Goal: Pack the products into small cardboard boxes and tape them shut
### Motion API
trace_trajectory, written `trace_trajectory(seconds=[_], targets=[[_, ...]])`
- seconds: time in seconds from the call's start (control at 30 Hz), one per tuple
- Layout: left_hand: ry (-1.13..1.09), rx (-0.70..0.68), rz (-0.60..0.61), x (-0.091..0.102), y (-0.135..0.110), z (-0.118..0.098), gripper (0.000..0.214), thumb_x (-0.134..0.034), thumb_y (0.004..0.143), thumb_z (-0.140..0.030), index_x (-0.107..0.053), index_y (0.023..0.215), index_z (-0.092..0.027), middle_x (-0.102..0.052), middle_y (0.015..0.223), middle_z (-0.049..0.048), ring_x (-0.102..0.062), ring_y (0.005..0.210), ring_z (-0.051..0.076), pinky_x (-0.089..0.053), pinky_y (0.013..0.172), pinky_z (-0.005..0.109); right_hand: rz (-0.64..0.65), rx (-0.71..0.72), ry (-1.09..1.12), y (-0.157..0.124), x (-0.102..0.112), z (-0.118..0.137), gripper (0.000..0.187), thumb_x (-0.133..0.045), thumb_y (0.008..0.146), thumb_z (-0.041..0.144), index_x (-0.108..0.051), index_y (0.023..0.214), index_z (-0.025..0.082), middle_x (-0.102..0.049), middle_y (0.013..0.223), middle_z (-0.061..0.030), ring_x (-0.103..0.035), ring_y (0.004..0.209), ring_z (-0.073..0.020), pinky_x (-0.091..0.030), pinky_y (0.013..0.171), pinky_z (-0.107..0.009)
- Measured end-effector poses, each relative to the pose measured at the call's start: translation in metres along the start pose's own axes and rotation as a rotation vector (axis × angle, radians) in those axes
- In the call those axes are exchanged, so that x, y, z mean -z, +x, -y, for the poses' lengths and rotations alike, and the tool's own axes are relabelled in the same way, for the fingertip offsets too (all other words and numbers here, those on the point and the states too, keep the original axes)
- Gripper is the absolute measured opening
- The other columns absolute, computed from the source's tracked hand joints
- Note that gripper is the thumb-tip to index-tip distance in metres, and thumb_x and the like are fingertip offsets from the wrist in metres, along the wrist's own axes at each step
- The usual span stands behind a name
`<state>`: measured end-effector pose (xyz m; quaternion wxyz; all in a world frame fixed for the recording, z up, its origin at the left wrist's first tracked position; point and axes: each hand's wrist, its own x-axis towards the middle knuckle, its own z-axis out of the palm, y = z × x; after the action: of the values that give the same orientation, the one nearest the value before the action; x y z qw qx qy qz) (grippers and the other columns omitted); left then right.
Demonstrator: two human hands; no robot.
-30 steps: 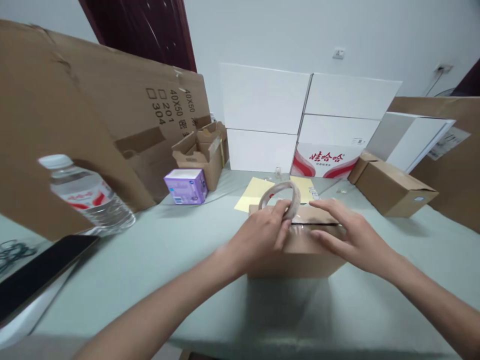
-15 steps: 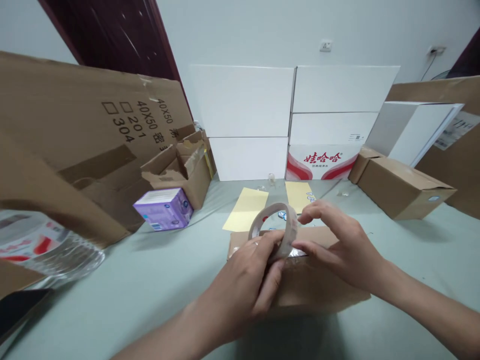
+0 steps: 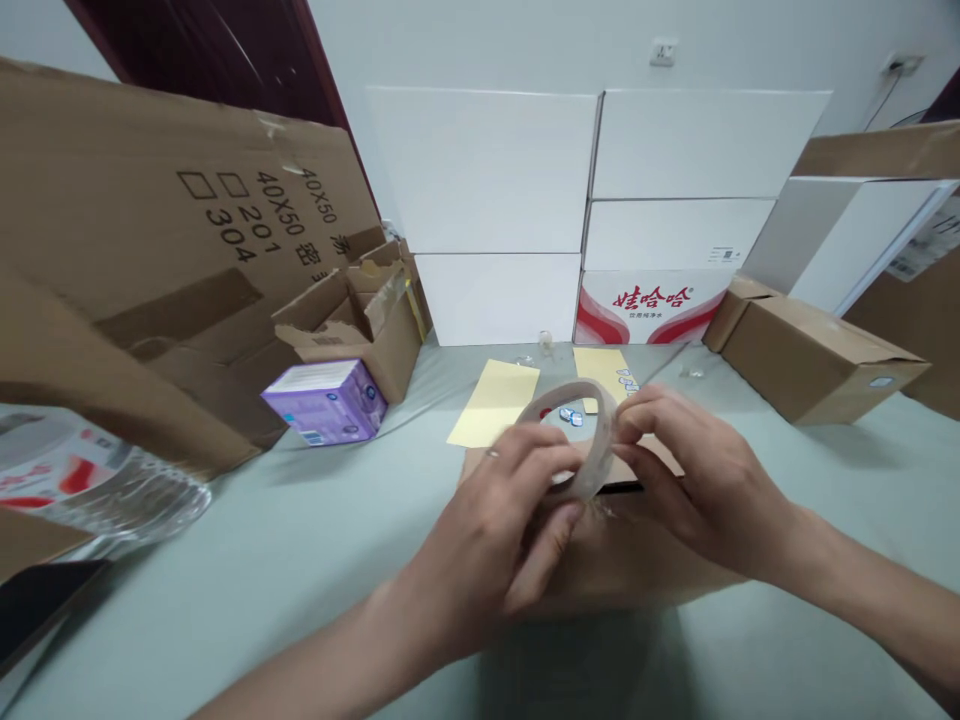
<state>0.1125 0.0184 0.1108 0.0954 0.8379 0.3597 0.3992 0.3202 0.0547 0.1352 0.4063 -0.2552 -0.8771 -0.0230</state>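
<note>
One tape roll clamped in left hand; right hand at rim, pinch unclear; no strip visibly drawn, carton gapping.

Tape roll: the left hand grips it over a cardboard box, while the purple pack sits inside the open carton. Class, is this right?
Not quite: the head view shows the purple pack outside the open carton, on the table just in front of it. The left hand does grip the tape roll over a cardboard box.

The tape roll is whitish, the box beneath brown.
</note>
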Motion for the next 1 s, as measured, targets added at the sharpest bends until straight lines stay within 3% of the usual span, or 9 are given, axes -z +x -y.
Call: trace_trajectory(seconds=[0.1,0.13,0.2,0.27,0.4,0.57,0.7,0.83,1.0], targets=[[-0.02,0.165,-0.266,-0.001,0.002,0.003,0.027,-0.064,0.084,-0.024,-0.05,0.107,-0.024,-0.057,0.108,0.0076,-0.058,0.104,0.023,-0.052,0.088,0.037,-0.098,-0.036,-0.051,0.004,0.006,-0.005,0.014,-0.048,0.093,0.01,-0.047,0.088,0.023,-0.058,0.08,-0.0017,-0.055,0.071,-0.0153,-0.047,0.063,-0.029],[-0.06,0.251,-0.247,-0.001,0.002,0.003,0.024,-0.066,0.084,-0.027,-0.05,0.103,-0.023,-0.058,0.101,0.0059,-0.059,0.095,0.022,-0.052,0.081,0.035,-0.131,-0.039,-0.078,0.005,0.009,-0.007,0.013,-0.05,0.093,0.011,-0.047,0.088,0.023,-0.057,0.08,-0.0017,-0.056,0.072,-0.0158,-0.047,0.063,-0.03],[-0.159,0.37,-0.047,0.003,0.004,0.001,0.016,-0.06,0.089,-0.037,-0.053,0.087,-0.023,-0.059,0.085,0.0026,-0.058,0.078,0.019,-0.049,0.068,0.031,-0.177,-0.027,-0.132,0.007,0.012,-0.01,0.013,-0.051,0.093,0.012,-0.046,0.087,0.023,-0.056,0.078,-0.0014,-0.056,0.072,-0.0166,-0.046,0.062,-0.031],[-0.226,0.388,0.158,0.009,0.006,-0.003,0.033,-0.046,0.096,-0.045,-0.057,0.075,-0.022,-0.061,0.077,0.0027,-0.058,0.074,0.019,-0.045,0.068,0.031,-0.193,-0.012,-0.176,0.009,0.014,-0.01,0.014,-0.05,0.094,0.012,-0.046,0.086,0.024,-0.056,0.076,-0.0013,-0.056,0.07,-0.0168,-0.046,0.061,-0.032],[-0.347,0.393,0.219,0.016,0.012,-0.012,0.056,-0.028,0.099,-0.059,-0.068,0.084,-0.023,-0.069,0.087,0.0066,-0.061,0.089,0.025,-0.047,0.082,0.038,-0.234,0.001,-0.208,0.012,0.013,-0.002,0.017,-0.05,0.093,0.011,-0.045,0.087,0.026,-0.058,0.076,-0.0012,-0.058,0.07,-0.0178,-0.047,0.061,-0.034],[-0.918,0.66,-0.012,0.004,0.021,-0.011,0.043,-0.041,0.096,-0.058,-0.063,0.108,-0.022,-0.068,0.114,0.0081,-0.06,0.115,0.026,-0.044,0.104,0.043,-0.27,0.042,-0.223,0.017,0.007,0.01,0.02,-0.049,0.092,0.006,-0.046,0.091,0.026,-0.061,0.083,-0.0036,-0.061,0.079,-0.0191,-0.049,0.066,-0.034],[-1.269,0.806,-0.298,-0.004,0.029,-0.007,0.02,-0.045,0.098,-0.033,-0.058,0.101,-0.019,-0.064,0.084,0.0034,-0.067,0.092,0.019,-0.05,0.096,0.037,-0.211,0.053,-0.146,0.011,0.002,0.013,0.021,-0.047,0.091,0.004,-0.045,0.093,0.025,-0.06,0.083,-0.0047,-0.059,0.077,-0.019,-0.049,0.065,-0.034],[-1.164,0.701,-0.332,-0.003,0.022,0.003,0.023,-0.059,0.094,-0.041,-0.056,0.1,-0.019,-0.05,0.068,-0.0051,-0.062,0.07,0.012,-0.05,0.078,0.026,-0.164,-0.044,0.04,-0.009,0.003,0.008,0.021,-0.049,0.089,0.004,-0.047,0.094,0.024,-0.056,0.082,-0.0033,-0.058,0.076,-0.0173,-0.05,0.065,-0.031],[-0.956,0.693,-0.2,0.003,0.006,0.016,0.036,-0.061,0.09,-0.054,-0.056,0.105,-0.022,-0.05,0.067,-0.0063,-0.06,0.07,0.013,-0.046,0.066,0.023,0.085,-0.045,0.178,-0.027,0.006,-0.005,0.02,-0.044,0.09,0.003,-0.045,0.091,0.023,-0.058,0.081,-0.0028,-0.058,0.073,-0.0144,-0.05,0.06,-0.026]])
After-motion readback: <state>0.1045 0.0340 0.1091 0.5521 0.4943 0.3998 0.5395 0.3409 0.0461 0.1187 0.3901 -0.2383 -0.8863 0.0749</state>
